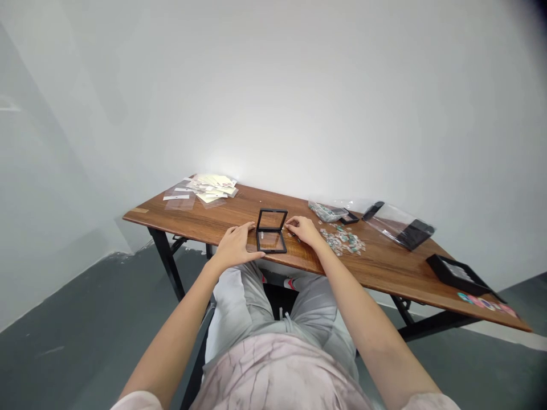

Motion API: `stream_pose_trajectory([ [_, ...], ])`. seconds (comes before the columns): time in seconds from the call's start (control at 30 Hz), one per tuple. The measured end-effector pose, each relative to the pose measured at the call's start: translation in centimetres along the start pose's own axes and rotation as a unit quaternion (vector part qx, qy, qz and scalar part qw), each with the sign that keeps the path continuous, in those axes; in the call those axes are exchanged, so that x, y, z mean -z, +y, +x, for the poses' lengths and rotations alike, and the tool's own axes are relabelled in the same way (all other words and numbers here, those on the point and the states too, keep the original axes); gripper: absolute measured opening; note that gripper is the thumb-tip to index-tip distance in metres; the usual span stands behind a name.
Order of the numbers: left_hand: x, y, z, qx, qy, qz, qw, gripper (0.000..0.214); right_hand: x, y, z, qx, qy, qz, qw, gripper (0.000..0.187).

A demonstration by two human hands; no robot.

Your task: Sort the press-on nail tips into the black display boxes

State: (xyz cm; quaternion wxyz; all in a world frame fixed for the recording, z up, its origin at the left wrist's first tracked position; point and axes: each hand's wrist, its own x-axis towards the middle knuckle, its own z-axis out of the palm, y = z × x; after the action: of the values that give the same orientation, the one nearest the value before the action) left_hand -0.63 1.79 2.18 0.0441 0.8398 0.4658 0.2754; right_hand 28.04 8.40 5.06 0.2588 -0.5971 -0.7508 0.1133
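Against a pale wall [273, 102], the wooden tabletop [384, 267] carries an open black frame [270, 230] at its front edge, likely light and stiff, its clear panes [273, 241] delicate; best held by the rims. The left hand [234, 248] has its grip spread wide beside it; the right hand [305, 229] curls, its grip's hold unclear. Small pieces [344, 241] lie rightward.

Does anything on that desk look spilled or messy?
The small pieces lie strewn to the right of the right hand, near a clear bag, as if tipped out. The pale sheets at the left end of the table are heaped askew.
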Motion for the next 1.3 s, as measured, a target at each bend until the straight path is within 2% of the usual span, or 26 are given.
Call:
stream_pose_trajectory([
  [0.17,-0.1,-0.1,0.0,-0.001,0.002,-0.001,1.000,0.095,0.3,0.3,-0.2,-0.015,-0.009,0.050,0.999,0.016],
  [0.3,-0.2,-0.2,0.0,-0.001,0.003,-0.002,1.000,0.095,1.0,-0.5,-1.4,-0.020,0.011,0.084,0.996,0.022],
  [0.43,-0.3,-0.2,0.0,-0.002,0.004,-0.003,1.000,0.095,1.1,-2.8,-4.0,0.029,0.030,0.144,0.989,0.024],
  [0.57,-0.4,-0.3,0.0,-0.003,0.003,-0.001,1.000,0.096,0.3,-5.7,-5.9,0.062,-0.022,0.171,0.983,0.020],
  [0.73,-0.5,-0.5,0.1,-0.005,0.003,0.004,1.000,0.096,-0.8,-8.1,-6.5,0.086,-0.052,0.160,0.982,0.014],
  [1.3,-0.6,-0.5,0.1,-0.008,0.006,0.002,1.000,0.095,-1.7,-8.4,-6.0,0.104,-0.072,0.126,0.984,0.011],
])
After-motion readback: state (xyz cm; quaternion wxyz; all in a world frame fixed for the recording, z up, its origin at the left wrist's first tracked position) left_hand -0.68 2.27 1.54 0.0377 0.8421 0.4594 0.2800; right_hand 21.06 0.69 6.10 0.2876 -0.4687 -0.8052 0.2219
